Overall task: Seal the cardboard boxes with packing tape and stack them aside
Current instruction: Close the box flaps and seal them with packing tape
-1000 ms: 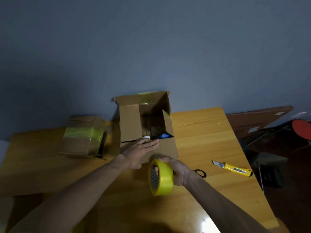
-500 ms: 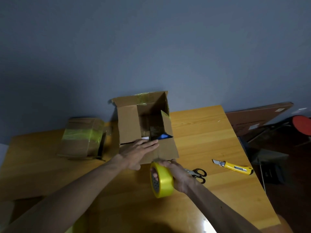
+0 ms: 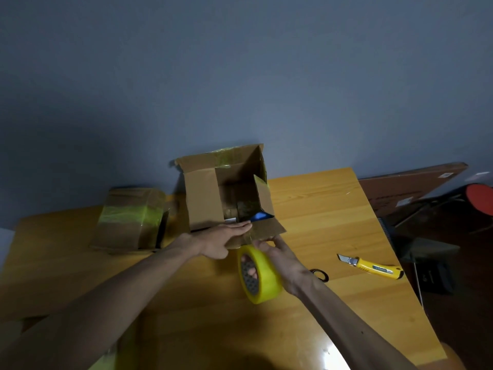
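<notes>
Head camera looked down on the pale wooden desk [image 3: 333, 209]. At its far left lay a brown cardboard box banded with yellowish tape [image 3: 128, 220], apparently sealed. Right of it, at the desk's far edge, stood the open brown cardboard box [image 3: 202, 198], with its flaps up and something blue [image 3: 260, 216] inside. My left hand [image 3: 221, 240] lay flat, fingers straight, on the near flap [image 3: 266, 231], which folded out toward me. Just right of it, my right hand [image 3: 285, 260] gripped the yellow roll of packing tape [image 3: 262, 279], with fingers hooked through its core. Whether a tape end was already stuck to the flap I could not tell. Beyond my right wrist peeked the black scissors [image 3: 320, 275], and further right lay a yellow utility knife [image 3: 373, 267]. To do this well, I judged I should fold the flaps shut first and hold them level with the flat hand. Then I should anchor the tape end on the side wall and pull the roll straight and taut across the seam.
</notes>
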